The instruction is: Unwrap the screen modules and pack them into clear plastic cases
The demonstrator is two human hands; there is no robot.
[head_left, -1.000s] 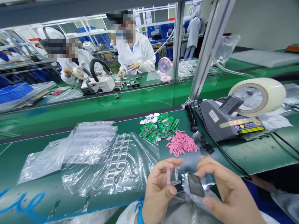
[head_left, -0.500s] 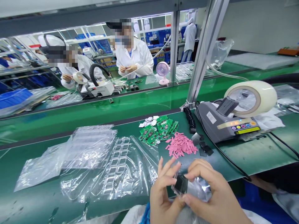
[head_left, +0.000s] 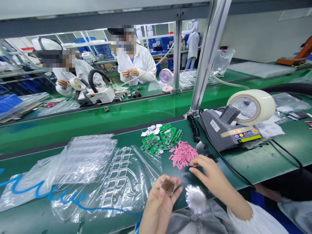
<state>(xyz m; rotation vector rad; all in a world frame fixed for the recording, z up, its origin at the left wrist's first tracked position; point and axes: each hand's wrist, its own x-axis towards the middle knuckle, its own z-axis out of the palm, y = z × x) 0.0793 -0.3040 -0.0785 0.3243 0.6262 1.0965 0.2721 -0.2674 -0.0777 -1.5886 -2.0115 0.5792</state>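
Observation:
In my left hand (head_left: 162,191) is a small square clear plastic case with a dark brownish window (head_left: 168,186), tilted and held between thumb and fingers. Thumb and forefinger apart, my right hand (head_left: 207,172) hovers at the near edge of a pile of pink strips (head_left: 183,154); nothing shows between its fingers. Behind the strips lies a heap of green circuit boards (head_left: 162,139) with white square pads (head_left: 151,130) beside it. Several black and grey flat pieces (head_left: 201,147) lie right of the strips, partly hidden by my right hand. Shiny crumpled film (head_left: 196,199) is between my hands, close to my body.
Clear plastic trays (head_left: 85,159) and a bagged clear frame strip (head_left: 118,175) cover the left. A blue coiled cord (head_left: 53,193) crosses them to my left wrist. On the right stands a grey tape dispenser (head_left: 219,130) with its cable. Co-workers (head_left: 137,61) sit across the bench.
Both hands were together on the clear case. My right hand has let go and moved up and right towards the pink strips; my left keeps the case, now lower left and turned.

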